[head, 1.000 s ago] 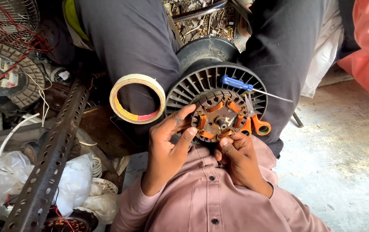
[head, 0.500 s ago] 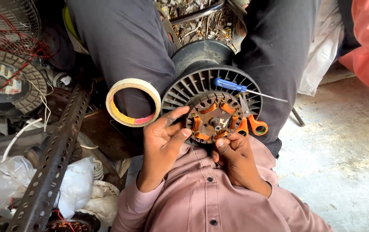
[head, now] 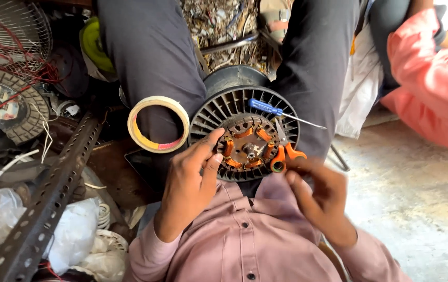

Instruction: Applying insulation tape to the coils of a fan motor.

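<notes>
Resting left hand [head: 190, 183] on stator [head: 247, 143]; right hand [head: 320, 196] fingers spread beside scissors [head: 282, 156].

I am keeping my left hand [head: 190, 180] reaching forward, thumb and forefinger extended and spread, while my right hand [head: 320, 196] is hanging loosely curled, fingers apart, gripping nothing.

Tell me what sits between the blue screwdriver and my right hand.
The orange-handled scissors lie between the blue screwdriver and the right hand, in the head view.
</notes>
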